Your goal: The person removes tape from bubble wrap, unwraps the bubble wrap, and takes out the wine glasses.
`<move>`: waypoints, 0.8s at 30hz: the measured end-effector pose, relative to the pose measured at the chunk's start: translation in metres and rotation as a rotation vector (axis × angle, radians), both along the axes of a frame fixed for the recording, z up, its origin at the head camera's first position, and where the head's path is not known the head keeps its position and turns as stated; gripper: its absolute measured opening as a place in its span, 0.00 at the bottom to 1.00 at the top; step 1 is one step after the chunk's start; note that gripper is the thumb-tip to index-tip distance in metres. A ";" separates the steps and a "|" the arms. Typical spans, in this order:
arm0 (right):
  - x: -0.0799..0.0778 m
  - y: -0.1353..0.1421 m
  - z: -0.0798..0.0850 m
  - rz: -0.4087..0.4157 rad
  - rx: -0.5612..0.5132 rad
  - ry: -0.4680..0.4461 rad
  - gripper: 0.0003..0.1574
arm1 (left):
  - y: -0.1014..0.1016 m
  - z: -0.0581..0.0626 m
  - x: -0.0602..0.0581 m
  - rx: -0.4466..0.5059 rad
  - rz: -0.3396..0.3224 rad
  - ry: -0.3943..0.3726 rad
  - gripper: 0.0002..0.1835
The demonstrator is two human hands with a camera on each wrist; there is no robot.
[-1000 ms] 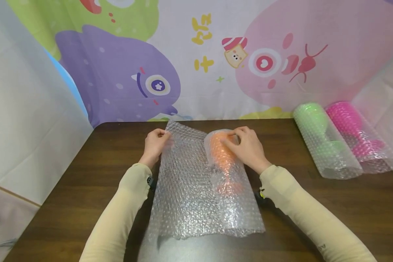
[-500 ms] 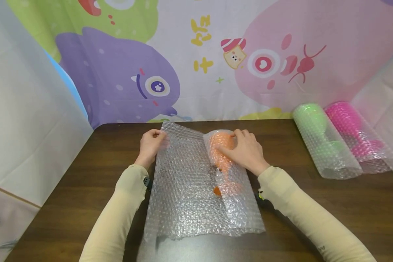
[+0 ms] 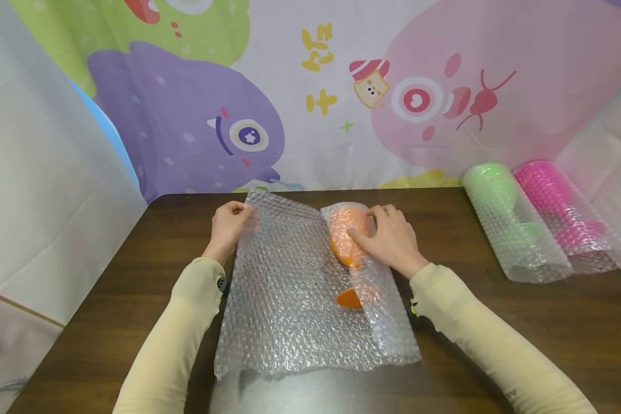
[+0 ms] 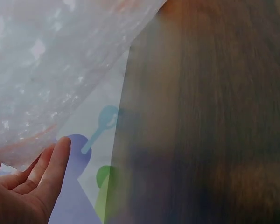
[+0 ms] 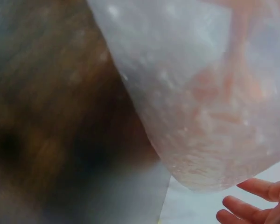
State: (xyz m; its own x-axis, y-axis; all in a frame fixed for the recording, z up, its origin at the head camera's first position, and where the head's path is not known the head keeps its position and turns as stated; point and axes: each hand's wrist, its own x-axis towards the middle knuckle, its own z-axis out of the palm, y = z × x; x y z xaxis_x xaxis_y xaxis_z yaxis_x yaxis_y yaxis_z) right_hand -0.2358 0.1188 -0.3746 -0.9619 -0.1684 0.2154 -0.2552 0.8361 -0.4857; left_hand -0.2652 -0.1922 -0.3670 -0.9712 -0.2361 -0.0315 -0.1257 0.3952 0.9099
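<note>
Bubble wrap point(image 3: 290, 293) now spreads farther left, and the orange object point(image 3: 345, 248) at its right side lies barer, the roll apparently loosened. The left hand point(image 3: 227, 227) pinches the far-left corner; the right hand point(image 3: 393, 238), thumb and fingers spread, rests on the object's covered far end.

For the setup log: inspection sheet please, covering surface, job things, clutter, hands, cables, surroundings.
Surface: dark wood-grain table.
Job's things: orange item, partly covered by bubble wrap.
Clutter: green parcel and pink parcel, side by side at the right.
Hands: left hand pinches the bubble wrap near its far left corner; right hand rests on the orange item's covered far end.
Cables: grey strand at lower left; cannot tell if cable.
Surroundings: cartoon-print cloth behind, white walls either side.
</note>
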 end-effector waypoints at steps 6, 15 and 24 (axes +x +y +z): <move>0.000 0.000 -0.002 0.054 -0.082 0.038 0.36 | -0.004 0.000 0.001 -0.081 0.019 -0.014 0.16; -0.001 0.001 -0.004 0.194 -0.168 0.195 0.22 | -0.004 0.000 0.002 -0.089 0.046 0.024 0.14; -0.002 0.002 -0.006 0.281 -0.109 0.249 0.26 | -0.008 -0.004 0.003 -0.020 0.057 0.011 0.15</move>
